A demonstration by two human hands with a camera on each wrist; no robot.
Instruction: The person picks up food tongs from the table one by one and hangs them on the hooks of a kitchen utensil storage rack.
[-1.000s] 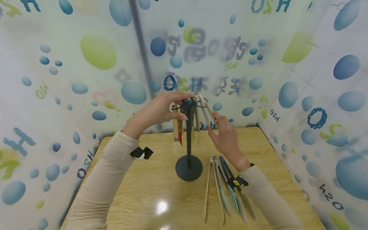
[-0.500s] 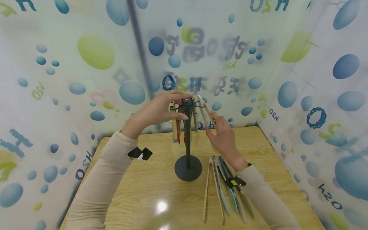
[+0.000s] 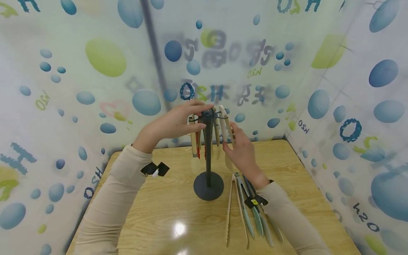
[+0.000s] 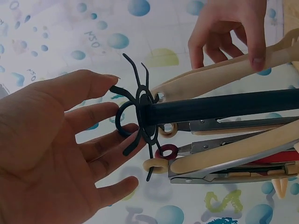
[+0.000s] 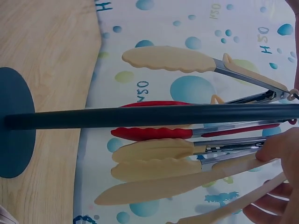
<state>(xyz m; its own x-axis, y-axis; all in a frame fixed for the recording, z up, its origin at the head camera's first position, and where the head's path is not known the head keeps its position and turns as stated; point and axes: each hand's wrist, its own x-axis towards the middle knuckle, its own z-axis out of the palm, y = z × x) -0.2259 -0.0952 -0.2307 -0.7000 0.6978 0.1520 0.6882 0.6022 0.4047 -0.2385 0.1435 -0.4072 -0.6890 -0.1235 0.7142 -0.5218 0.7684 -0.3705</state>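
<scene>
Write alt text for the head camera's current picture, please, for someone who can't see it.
A person's right hand holds pale tongs at the top of a dark stand, with the left hand at its other side. Other tongs hang there; more tongs lie on the wooden table.

There is room left of the stand's base [image 3: 208, 193]; tongs [image 3: 258, 222] obstruct its right front.

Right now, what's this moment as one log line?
left hand: at top of rack; right hand: holds beige tongs; red tongs: hanging; more tongs: on table
</scene>
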